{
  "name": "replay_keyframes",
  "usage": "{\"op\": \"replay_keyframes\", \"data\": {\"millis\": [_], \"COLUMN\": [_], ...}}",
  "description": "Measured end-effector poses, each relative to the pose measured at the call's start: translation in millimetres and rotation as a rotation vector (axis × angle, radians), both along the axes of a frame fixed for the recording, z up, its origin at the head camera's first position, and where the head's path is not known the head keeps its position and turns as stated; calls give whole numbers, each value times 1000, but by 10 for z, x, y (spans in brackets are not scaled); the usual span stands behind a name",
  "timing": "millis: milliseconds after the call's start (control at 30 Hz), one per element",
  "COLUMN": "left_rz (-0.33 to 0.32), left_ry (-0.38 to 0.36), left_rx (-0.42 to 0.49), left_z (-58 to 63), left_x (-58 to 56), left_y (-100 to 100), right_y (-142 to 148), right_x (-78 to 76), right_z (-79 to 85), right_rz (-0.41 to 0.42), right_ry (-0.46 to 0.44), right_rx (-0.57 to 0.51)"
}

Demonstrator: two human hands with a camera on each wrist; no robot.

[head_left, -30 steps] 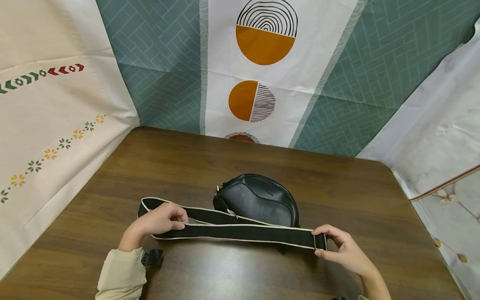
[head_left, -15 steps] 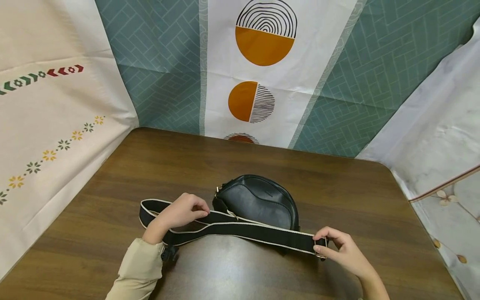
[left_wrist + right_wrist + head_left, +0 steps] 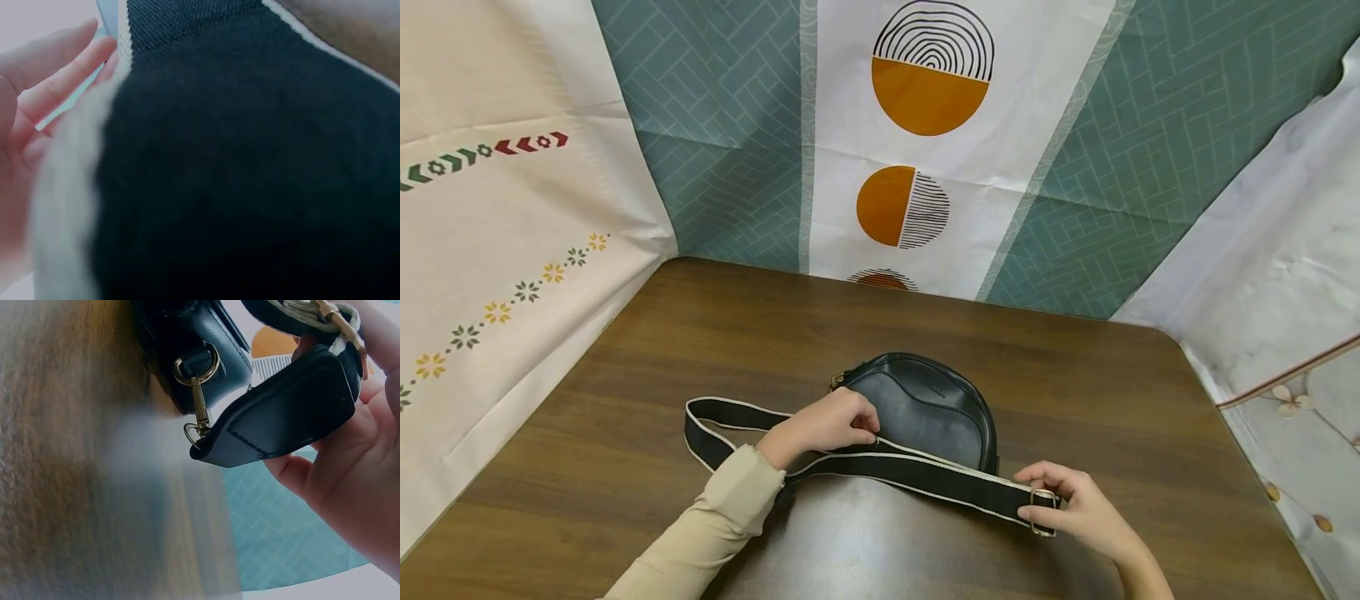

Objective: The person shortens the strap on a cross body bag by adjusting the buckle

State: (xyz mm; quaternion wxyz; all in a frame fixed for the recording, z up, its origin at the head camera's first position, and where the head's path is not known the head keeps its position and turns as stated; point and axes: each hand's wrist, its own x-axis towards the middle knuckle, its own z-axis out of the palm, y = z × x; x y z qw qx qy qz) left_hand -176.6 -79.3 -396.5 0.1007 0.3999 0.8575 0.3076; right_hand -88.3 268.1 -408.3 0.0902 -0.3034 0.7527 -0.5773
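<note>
A black half-moon handbag stands on the wooden table, its wide black strap with cream edges looped out to the left and running along its front. My left hand is in front of the bag, fingertips beside the far run of strap near a small metal slider; in the left wrist view its fingers look loose and the strap covers much of the hand. At the strap's right end my right hand grips it across its width, by a gold buckle. A gold clasp joins strap to bag.
The brown table carries the bag and strap. A patterned teal and white cloth hangs behind it, with a cream cloth on the left and a marbled white one on the right.
My left hand has left the strap's left part and moved right, to the front of the bag. The near strap run has sagged and bent. My right hand stays at the buckle end, slightly lower.
</note>
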Motion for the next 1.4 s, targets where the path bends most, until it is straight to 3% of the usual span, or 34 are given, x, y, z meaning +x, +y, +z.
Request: {"op": "replay_keyframes", "data": {"millis": [200,333,567,733,1067,1400], "left_rz": [-36,-24,9,-7,-124,-205], "left_ry": [81,130,180,214,-21,-76], "left_rx": [-110,-170,-226,-248,-176,-101], "left_z": [-6,-12,-2,8,-3,67], "left_x": [-39,-52,-48,-49,-130,-254], "left_y": [105,137,159,177,91,21], "right_y": [-13,-23,-18,-3,36,57], "right_x": [19,17,20,25,21,10], "right_z": [32,22,-6,-16,-29,-43], "right_rz": [-13,16,81,103,100,106], "right_ry": [8,15,57,109,59,105], "right_rx": [118,191,217,235,228,239]}}
